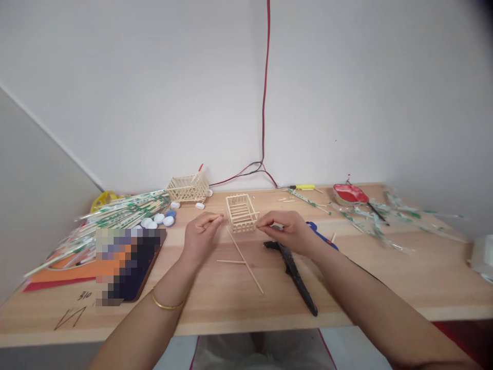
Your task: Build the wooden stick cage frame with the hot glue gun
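Observation:
A small open box built of thin wooden sticks (pixel 250 227) stands on the table between my hands. My left hand (pixel 200 234) is just left of it, thumb and forefinger pinched together; anything between them is too small to make out. My right hand (pixel 287 231) pinches at the box's near right corner, and its fingertips hide what they hold, if anything. Two loose sticks, a long one (pixel 252 275) and a shorter one (pixel 230 262), lie crossed in front of the box. Below my right hand rests a black long-handled tool (pixel 296 282).
A second stick-built box (pixel 187 188) stands at the back left, near white bottle caps (pixel 168 221) and wrapped sticks (pixel 127 213). A phone-like dark slab (pixel 148 262) lies left. Blue tool parts (pixel 321 236), a red-stained dish (pixel 350 194) and plastic wrappers (pixel 379 221) are right.

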Available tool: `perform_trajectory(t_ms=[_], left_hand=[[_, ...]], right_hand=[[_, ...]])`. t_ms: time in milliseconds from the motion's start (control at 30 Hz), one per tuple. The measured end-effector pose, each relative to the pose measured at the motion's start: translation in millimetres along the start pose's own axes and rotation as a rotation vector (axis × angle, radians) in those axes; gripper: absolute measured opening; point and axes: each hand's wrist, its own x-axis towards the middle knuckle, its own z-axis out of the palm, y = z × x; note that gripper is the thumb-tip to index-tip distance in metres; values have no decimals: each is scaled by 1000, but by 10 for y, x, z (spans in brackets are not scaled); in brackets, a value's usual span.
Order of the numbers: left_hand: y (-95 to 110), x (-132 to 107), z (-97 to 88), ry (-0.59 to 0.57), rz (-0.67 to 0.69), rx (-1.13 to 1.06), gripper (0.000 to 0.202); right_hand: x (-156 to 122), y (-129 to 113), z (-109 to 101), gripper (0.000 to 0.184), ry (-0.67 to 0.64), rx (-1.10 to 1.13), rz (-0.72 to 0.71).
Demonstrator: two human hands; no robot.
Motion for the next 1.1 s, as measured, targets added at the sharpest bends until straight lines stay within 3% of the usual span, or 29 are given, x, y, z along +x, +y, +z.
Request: perform_trajectory(t_ms=[167,300,467,533,700,900,1100], left_hand=[[-33,5,-2,-6,4,-6,13],[-4,-18,-4,5,26,16,18],[51,-48,-3,30,31,11,31],[62,-53,-11,51,16,14,37],[130,-75,-64,55,60,-34,43],[218,-166,-38,-133,159,-153,25],[243,-196,27,-287,166,-28,19]], right_hand=[[-37,-107,158,10,-115,-47,-31],[-73,-197,440,15,-357,-329,-93],[-93,-249,698,17,-492,-653,-59],[-88,-257,680,19,-465,-634,-57],[-51,-288,430,17,-262,-347,-50],[-14,-327,235,18,-161,-124,20],[-44,-254,193,9,-162,-111,34]])
